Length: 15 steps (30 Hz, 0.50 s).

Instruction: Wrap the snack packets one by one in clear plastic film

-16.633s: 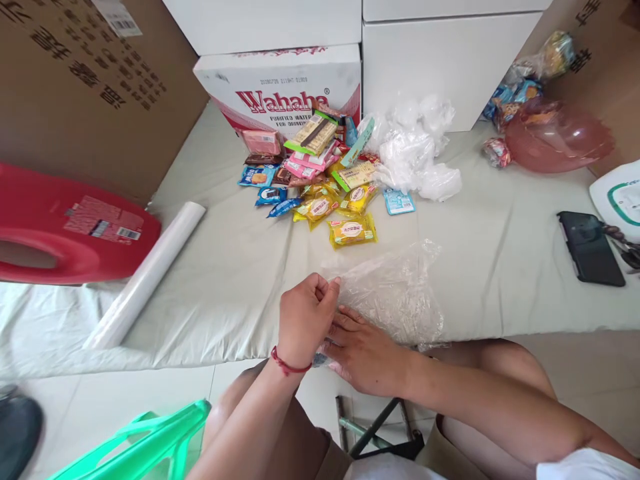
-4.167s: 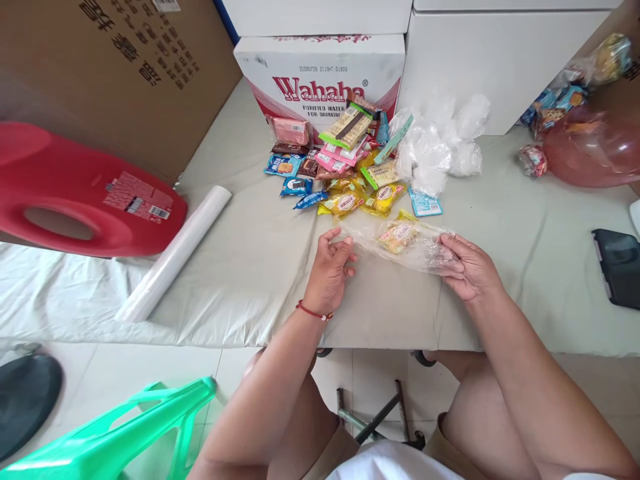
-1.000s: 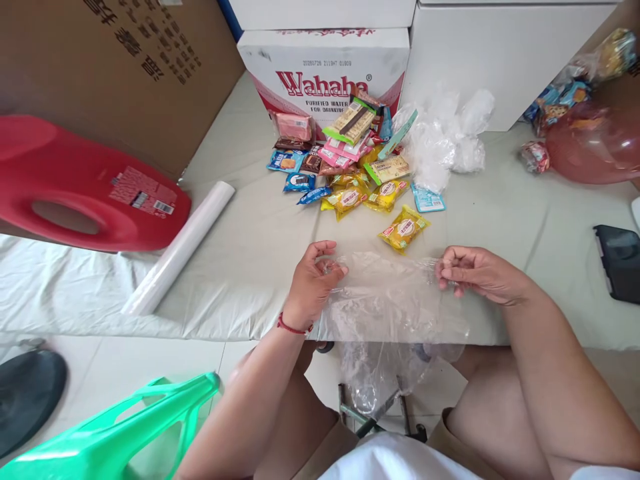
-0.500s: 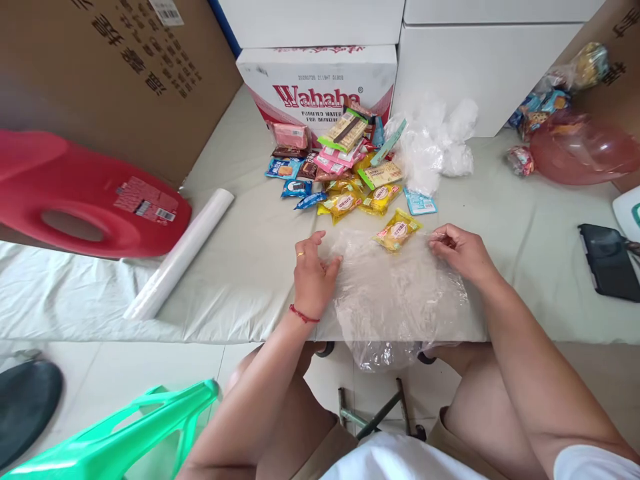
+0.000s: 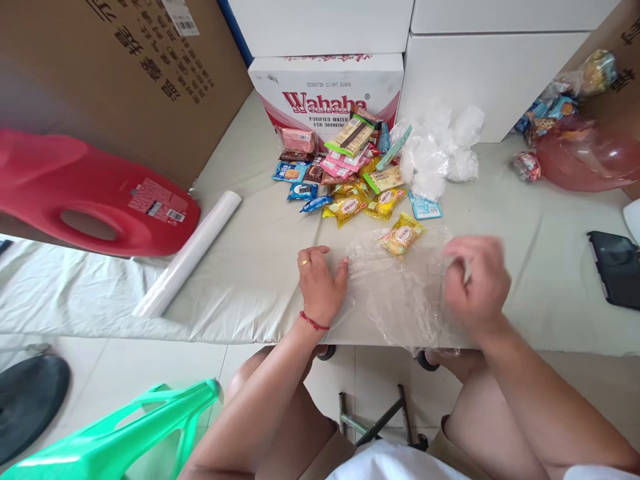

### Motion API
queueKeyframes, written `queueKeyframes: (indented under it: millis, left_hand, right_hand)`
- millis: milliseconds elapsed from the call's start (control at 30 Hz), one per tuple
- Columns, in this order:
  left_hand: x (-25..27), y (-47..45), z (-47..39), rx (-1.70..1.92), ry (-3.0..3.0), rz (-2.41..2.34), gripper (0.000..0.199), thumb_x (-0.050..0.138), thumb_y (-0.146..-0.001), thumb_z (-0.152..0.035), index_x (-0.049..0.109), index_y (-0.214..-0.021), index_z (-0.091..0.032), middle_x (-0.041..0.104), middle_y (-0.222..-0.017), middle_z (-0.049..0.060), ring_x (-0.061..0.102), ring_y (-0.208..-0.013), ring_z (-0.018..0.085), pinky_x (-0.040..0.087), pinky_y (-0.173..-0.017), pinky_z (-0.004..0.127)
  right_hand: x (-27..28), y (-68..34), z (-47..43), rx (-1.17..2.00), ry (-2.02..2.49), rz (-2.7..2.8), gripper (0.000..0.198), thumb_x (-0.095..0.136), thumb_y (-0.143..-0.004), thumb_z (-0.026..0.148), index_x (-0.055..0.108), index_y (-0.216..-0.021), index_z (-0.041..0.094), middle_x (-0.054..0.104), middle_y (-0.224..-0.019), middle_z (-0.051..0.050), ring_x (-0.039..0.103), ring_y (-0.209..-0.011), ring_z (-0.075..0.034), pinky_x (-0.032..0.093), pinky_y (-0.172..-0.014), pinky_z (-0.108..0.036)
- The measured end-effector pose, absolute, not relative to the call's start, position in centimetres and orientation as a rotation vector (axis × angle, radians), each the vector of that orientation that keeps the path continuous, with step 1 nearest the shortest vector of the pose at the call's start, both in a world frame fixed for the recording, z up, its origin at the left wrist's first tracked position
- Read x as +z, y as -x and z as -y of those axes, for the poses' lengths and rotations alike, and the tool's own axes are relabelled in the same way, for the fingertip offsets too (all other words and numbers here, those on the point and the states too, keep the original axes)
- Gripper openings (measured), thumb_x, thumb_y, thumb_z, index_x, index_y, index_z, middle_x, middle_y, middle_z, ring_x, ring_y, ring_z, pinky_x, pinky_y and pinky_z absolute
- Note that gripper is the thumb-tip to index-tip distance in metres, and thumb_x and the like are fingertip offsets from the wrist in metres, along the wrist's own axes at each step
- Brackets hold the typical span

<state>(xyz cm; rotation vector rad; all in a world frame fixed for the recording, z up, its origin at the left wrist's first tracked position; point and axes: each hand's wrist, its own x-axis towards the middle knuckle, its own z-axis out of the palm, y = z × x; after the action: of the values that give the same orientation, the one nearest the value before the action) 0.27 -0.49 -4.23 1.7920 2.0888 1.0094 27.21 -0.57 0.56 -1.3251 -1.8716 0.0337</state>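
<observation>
A clear plastic bag (image 5: 400, 300) lies spread on the cloth between my hands, reaching the table's front edge. On its far part rests a yellow-wrapped snack (image 5: 402, 235). My left hand (image 5: 323, 283) rests palm down at the bag's left edge, fingers slightly bent and thumb apart, holding nothing. Over the bag's right side is my right hand (image 5: 477, 280), its fingers curled but smeared by motion; whether it grips the film cannot be seen. Beyond the bag is a pile of wrapped snacks (image 5: 349, 207), with crumpled clear plastic (image 5: 440, 157) beside it.
A Wahaha carton (image 5: 280, 93) stands behind the pile. To the left are a white plastic roll (image 5: 187, 257) and a red jug (image 5: 125, 220). A phone (image 5: 617, 270) and a reddish balloon-like bag (image 5: 585, 157) lie on the right. A green stool (image 5: 125, 433) is below.
My right hand has moved nearer to me and blurred. The bag's near end, which hung over the table edge, now lies mostly on the table. My left hand stays at its left edge.
</observation>
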Motion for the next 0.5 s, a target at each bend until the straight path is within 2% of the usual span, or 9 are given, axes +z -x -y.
queueKeyframes:
  millis: [33,100,167,233,300,367,433,500]
  left_hand:
    - [-4.1,-0.2,0.3,1.001,-1.782,-2.092,0.037,0.068,-0.088,-0.042,0.062,-0.112,-0.014,0.055,-0.116,0.018,0.053,-0.119,0.037,0.045,-0.103,0.056]
    - [-3.8,-0.2,-0.2,0.994,-1.773,-2.083,0.036,0.069,-0.087,-0.049,0.067,-0.102,-0.016,0.056,-0.116,0.018,0.047,-0.127,0.039,0.038,-0.109,0.060]
    - [-3.4,-0.3,-0.6,0.970,-1.773,-2.010,0.032,0.067,-0.087,-0.050,0.069,-0.090,-0.018,0.058,-0.115,0.017,0.046,-0.130,0.039,0.034,-0.111,0.060]
    - [-2.9,-0.4,-0.9,0.904,-1.761,-1.848,0.026,0.067,-0.087,-0.045,0.069,-0.083,-0.019,0.062,-0.109,0.015,0.053,-0.122,0.035,0.037,-0.109,0.056]
    - [-2.5,-0.5,-1.1,0.867,-1.664,-1.677,0.020,0.067,-0.086,-0.038,0.065,-0.079,-0.020,0.066,-0.097,0.009,0.061,-0.103,0.028,0.045,-0.100,0.048]
    - [-2.0,-0.4,-1.3,0.945,-1.431,-1.528,0.018,0.067,-0.084,-0.035,0.057,-0.078,-0.021,0.066,-0.086,0.004,0.063,-0.084,0.020,0.050,-0.085,0.039]
    - [-1.5,0.1,-1.6,1.059,-1.088,-1.371,0.027,0.073,-0.079,-0.033,0.048,-0.079,-0.022,0.065,-0.083,0.000,0.062,-0.072,0.015,0.049,-0.071,0.030]
    - [-1.1,0.9,-1.9,1.111,-0.779,-1.217,0.040,0.081,-0.067,-0.028,0.047,-0.087,-0.022,0.066,-0.091,-0.001,0.061,-0.067,0.010,0.046,-0.063,0.025]
  right_hand:
    - [0.7,-25.9,1.8,0.182,1.171,2.044,0.032,0.050,-0.090,0.010,0.066,-0.112,0.028,0.071,-0.110,-0.010,0.063,-0.117,-0.029,0.052,-0.103,-0.051]
    - [0.3,-23.4,3.7,0.400,0.971,2.298,0.033,0.051,-0.095,0.014,0.066,-0.123,0.025,0.070,-0.124,-0.011,0.059,-0.128,-0.030,0.051,-0.107,-0.052]
    - [-0.5,-21.5,4.7,0.496,0.834,2.454,0.036,0.052,-0.099,0.019,0.063,-0.134,0.020,0.064,-0.141,-0.012,0.050,-0.140,-0.030,0.046,-0.116,-0.054]
    - [-1.5,-20.4,5.1,0.504,0.738,2.539,0.039,0.052,-0.101,0.023,0.060,-0.139,0.019,0.059,-0.148,-0.012,0.044,-0.147,-0.028,0.039,-0.123,-0.054]
    - [-2.5,-20.1,5.3,0.493,0.709,2.605,0.041,0.053,-0.103,0.027,0.058,-0.143,0.018,0.056,-0.153,-0.010,0.039,-0.150,-0.028,0.034,-0.126,-0.054]
    - [-3.2,-20.2,5.4,0.480,0.759,2.658,0.044,0.053,-0.103,0.029,0.056,-0.146,0.018,0.051,-0.157,-0.010,0.036,-0.152,-0.029,0.032,-0.126,-0.056]
    - [-3.7,-20.4,5.5,0.473,0.803,2.704,0.047,0.053,-0.103,0.029,0.053,-0.149,0.018,0.045,-0.162,-0.010,0.034,-0.154,-0.030,0.031,-0.126,-0.058]
    - [-3.9,-20.5,5.6,0.477,0.803,2.734,0.048,0.052,-0.104,0.028,0.051,-0.151,0.019,0.042,-0.164,-0.009,0.033,-0.154,-0.029,0.030,-0.126,-0.058]
